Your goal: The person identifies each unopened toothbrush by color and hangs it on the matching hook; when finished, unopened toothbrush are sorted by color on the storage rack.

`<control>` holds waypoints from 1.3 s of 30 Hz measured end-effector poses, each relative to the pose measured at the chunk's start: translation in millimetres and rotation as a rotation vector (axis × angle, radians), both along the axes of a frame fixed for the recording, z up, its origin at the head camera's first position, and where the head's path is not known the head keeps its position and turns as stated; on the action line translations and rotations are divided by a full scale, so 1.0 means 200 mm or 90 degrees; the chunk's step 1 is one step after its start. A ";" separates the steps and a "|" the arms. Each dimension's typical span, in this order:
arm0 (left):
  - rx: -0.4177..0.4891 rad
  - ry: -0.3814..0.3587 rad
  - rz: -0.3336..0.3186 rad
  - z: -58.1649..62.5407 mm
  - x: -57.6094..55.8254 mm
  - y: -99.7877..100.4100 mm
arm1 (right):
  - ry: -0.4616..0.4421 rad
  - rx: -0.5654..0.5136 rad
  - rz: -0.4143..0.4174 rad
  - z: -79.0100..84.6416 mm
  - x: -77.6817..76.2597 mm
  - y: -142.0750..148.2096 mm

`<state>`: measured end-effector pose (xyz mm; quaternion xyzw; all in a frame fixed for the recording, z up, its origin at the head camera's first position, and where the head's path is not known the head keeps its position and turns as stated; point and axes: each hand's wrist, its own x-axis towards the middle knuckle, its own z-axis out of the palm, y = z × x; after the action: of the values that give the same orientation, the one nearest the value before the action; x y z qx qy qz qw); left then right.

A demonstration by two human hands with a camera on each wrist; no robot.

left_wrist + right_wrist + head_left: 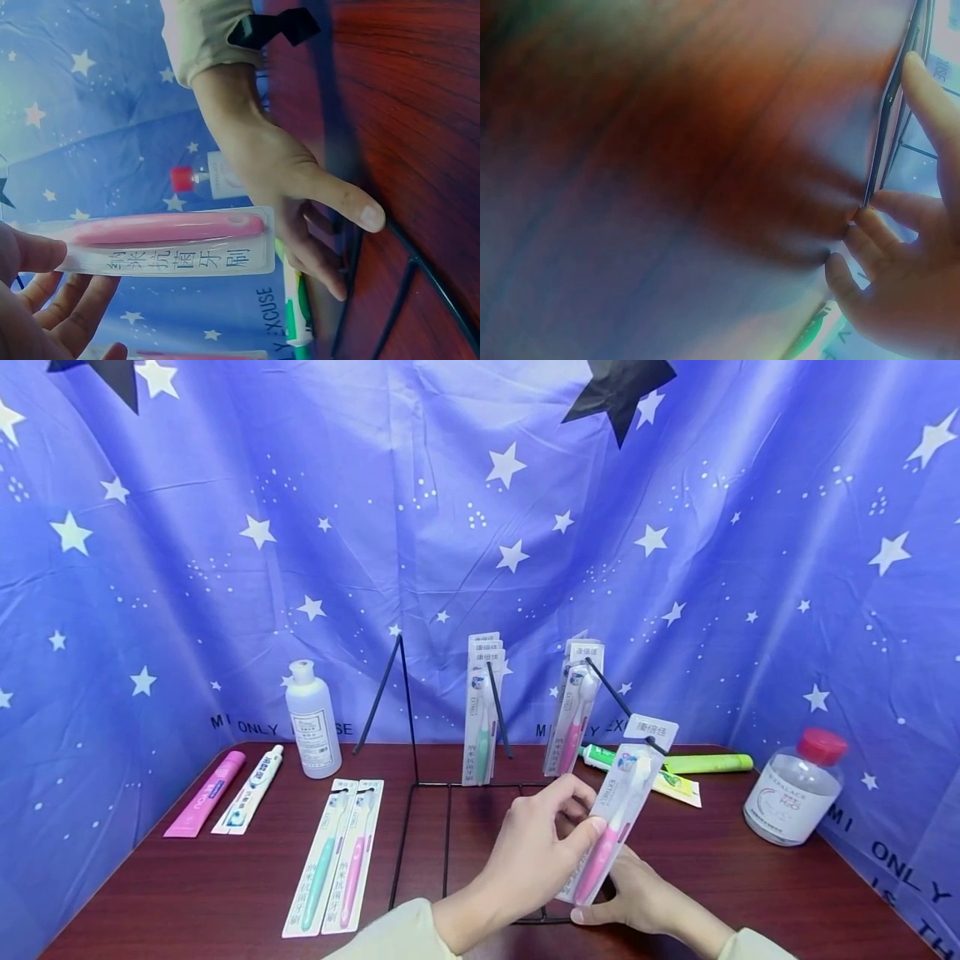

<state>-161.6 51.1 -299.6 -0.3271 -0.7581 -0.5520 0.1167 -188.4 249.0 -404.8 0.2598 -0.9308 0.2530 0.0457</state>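
My left hand [528,839] pinches a packaged pink toothbrush [611,835] between thumb and fingers, low on its clear blister. The black tip of the right-hand hook shows at the hole in its header card. This hook belongs to a black wire display rack [447,843]. Beyond, packaged toothbrushes [573,718] hang on the same hook, a pink one in front. Several more packs [483,727] hang from the middle hook, a green brush foremost. My right hand [637,893] rests on the rack's front right base corner, thumb on the wire, fingers extended along the side.
Two packaged toothbrushes [333,860], green and pink, lie left of the rack. Farther left are two toothpaste tubes [204,795] and a white bottle [312,722]. Green and yellow tubes [708,764] lie behind the right hand, near a red-capped bottle [793,789]. The rack's left hook [378,693] is bare.
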 end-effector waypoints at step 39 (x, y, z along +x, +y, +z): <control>0.063 -0.066 0.240 -0.02 -0.38 0.16 | -0.067 0.042 -0.019 0.02 0.00 0.00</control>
<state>-236.9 82.4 -303.3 -0.1447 -0.7829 -0.5728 0.1948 -187.9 248.6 -401.7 0.2332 -0.9437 0.2346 -0.0081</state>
